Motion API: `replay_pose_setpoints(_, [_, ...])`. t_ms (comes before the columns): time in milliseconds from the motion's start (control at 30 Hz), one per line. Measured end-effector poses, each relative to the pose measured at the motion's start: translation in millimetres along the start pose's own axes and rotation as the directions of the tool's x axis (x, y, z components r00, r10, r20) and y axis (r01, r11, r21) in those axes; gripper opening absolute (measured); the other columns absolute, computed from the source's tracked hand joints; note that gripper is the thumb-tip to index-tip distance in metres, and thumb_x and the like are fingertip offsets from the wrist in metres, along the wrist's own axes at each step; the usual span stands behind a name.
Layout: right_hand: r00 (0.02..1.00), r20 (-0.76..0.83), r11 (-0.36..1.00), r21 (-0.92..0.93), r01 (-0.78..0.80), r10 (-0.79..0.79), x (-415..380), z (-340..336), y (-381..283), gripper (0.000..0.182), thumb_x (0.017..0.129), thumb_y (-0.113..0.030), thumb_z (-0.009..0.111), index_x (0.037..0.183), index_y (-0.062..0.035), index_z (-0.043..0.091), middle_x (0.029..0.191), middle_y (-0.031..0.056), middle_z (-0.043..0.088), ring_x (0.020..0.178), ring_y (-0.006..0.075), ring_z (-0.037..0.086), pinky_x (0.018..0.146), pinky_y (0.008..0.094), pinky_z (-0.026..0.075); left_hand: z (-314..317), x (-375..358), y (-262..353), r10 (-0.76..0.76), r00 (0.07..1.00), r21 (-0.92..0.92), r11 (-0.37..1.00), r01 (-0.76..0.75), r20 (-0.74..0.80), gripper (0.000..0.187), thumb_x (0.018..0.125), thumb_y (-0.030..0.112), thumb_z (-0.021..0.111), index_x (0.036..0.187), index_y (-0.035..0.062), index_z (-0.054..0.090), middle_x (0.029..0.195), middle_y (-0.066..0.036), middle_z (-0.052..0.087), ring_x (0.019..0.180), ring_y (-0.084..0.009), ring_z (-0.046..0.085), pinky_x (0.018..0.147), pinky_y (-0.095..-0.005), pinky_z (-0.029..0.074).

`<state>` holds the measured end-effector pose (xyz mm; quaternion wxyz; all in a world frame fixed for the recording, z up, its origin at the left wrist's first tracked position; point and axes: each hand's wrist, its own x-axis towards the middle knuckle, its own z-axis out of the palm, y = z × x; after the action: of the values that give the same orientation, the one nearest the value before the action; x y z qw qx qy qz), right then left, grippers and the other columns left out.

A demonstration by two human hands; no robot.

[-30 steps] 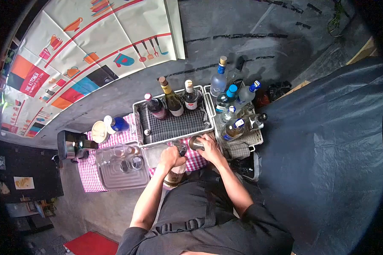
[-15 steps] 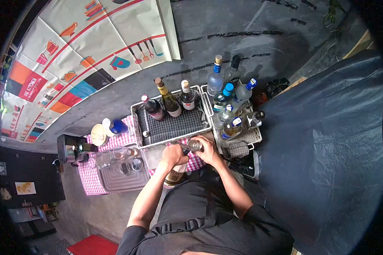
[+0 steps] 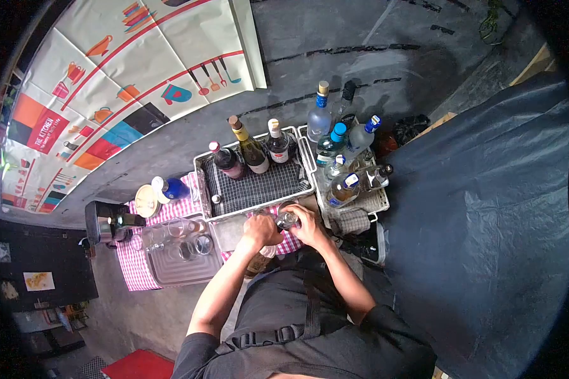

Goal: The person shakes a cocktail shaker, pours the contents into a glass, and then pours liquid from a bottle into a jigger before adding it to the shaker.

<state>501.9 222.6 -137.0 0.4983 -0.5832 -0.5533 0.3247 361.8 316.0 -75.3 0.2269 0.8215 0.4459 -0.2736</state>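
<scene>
A small clear glass (image 3: 287,220) is in my right hand (image 3: 306,228), whose fingers curl round its far side. Close against the glass on the left, my left hand (image 3: 261,232) is closed with its knuckles up; what it grips is hidden beneath it. Below my left wrist, partly covered by the forearm, is a labelled bottle (image 3: 256,265) with a pale upper part. Both hands are over the pink checked cloth (image 3: 289,244), in front of the wire-rimmed tray.
The white tray (image 3: 253,210) holds several dark bottles. On its right, a basket (image 3: 385,203) is crowded with clear and blue-capped bottles. Glasses stand in a clear tray (image 3: 171,276) at left, near a black appliance (image 3: 99,221). A dark sheet (image 3: 480,221) hangs at right.
The glass has tipped slightly and dropped a little lower between my hands. My left hand has shifted slightly right, and less of the bottle label shows.
</scene>
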Motion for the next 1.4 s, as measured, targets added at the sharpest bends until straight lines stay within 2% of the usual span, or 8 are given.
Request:
replay_pose_setpoints(533, [0.995,0.09,0.999,-0.035,-0.029,0.032,1,-3,-6,0.052,0.065,0.009,0.063,0.115,-0.0042,0.067,0.115,0.0126,0.067,0.108,0.0302,0.066,0.094,0.0369,0.052,4,3,-2,0.03,0.997,0.087,0.996,-0.037,0.074,0.046,0.074,0.031,0.061,0.105,-0.0004,0.074,0.106,-0.023,0.073,0.105,-0.0294,0.072,0.089,-0.0388,0.058])
replay_pose_setpoints(600, [0.994,0.105,0.999,-0.03,-0.019,0.022,0,-2,-5,0.054,0.063,0.011,0.063,0.116,-0.0009,0.064,0.116,0.0169,0.066,0.111,0.035,0.065,0.096,0.04,0.053,0,-2,-1,0.042,0.996,0.074,0.996,-0.048,0.079,0.046,0.074,0.03,0.06,0.106,0.0,0.074,0.108,-0.023,0.073,0.106,-0.0298,0.071,0.09,-0.0392,0.058])
replay_pose_setpoints(800, [0.994,0.11,1.0,-0.027,-0.001,0.004,-1,-3,-4,0.056,0.063,0.012,0.064,0.117,-0.0019,0.064,0.117,0.0165,0.066,0.113,0.0347,0.064,0.098,0.0398,0.052,3,-1,-1,0.021,0.997,0.06,0.998,-0.026,0.073,0.047,0.075,0.03,0.06,0.109,0.0007,0.074,0.108,-0.023,0.072,0.107,-0.0301,0.071,0.091,-0.0388,0.057])
replay_pose_setpoints(1133, [0.997,0.064,0.999,0.002,-0.046,0.045,-2,-4,-7,0.05,0.068,0.006,0.069,0.117,-0.0024,0.064,0.117,0.0134,0.067,0.11,0.0308,0.066,0.097,0.038,0.052,10,3,-7,0.04,0.999,0.02,0.999,-0.04,-0.034,0.045,0.069,0.033,0.067,0.099,0.001,0.075,0.102,-0.022,0.074,0.099,-0.0303,0.073,0.086,-0.0393,0.059])
replay_pose_setpoints(1233, [0.993,0.056,0.991,0.073,-0.109,0.105,-4,-8,-7,0.049,0.07,0.009,0.072,0.117,-0.0009,0.062,0.116,0.0142,0.068,0.109,0.0272,0.067,0.094,0.0356,0.053,7,-2,-10,0.072,0.992,-0.05,0.996,-0.077,-0.1,0.044,0.067,0.033,0.068,0.093,-0.0019,0.074,0.095,-0.026,0.073,0.094,-0.0334,0.073,0.084,-0.0419,0.059])
replay_pose_setpoints(1300, [0.962,0.092,0.924,0.268,-0.274,0.258,-8,-8,-3,0.048,0.074,0.006,0.076,0.12,-0.0018,0.061,0.115,0.0116,0.069,0.108,0.0203,0.067,0.092,0.0332,0.055,13,-1,-15,0.081,0.969,-0.124,0.986,-0.112,-0.232,0.051,0.069,0.041,0.074,0.086,-0.0076,0.069,0.088,-0.03,0.07,0.088,-0.041,0.071,0.082,-0.0475,0.058])
replay_pose_setpoints(1333, [0.962,0.092,0.924,0.268,-0.274,0.259,-10,-9,-1,0.048,0.074,0.006,0.076,0.12,-0.0018,0.061,0.115,0.0116,0.069,0.108,0.0203,0.067,0.092,0.0332,0.055,15,-1,-18,0.081,0.969,-0.125,0.986,-0.112,-0.232,0.051,0.069,0.041,0.074,0.086,-0.0076,0.069,0.088,-0.03,0.07,0.088,-0.041,0.071,0.082,-0.0475,0.058])
replay_pose_setpoints(1400, [0.942,0.104,0.832,0.445,-0.331,0.318,-12,-10,5,0.052,0.076,0.006,0.077,0.124,-0.0025,0.059,0.114,0.0098,0.069,0.109,0.0175,0.065,0.09,0.0325,0.056,19,-2,-23,0.087,0.95,-0.161,0.977,-0.14,-0.299,0.053,0.07,0.042,0.075,0.081,-0.0087,0.067,0.08,-0.031,0.068,0.082,-0.0428,0.071,0.078,-0.0484,0.058])
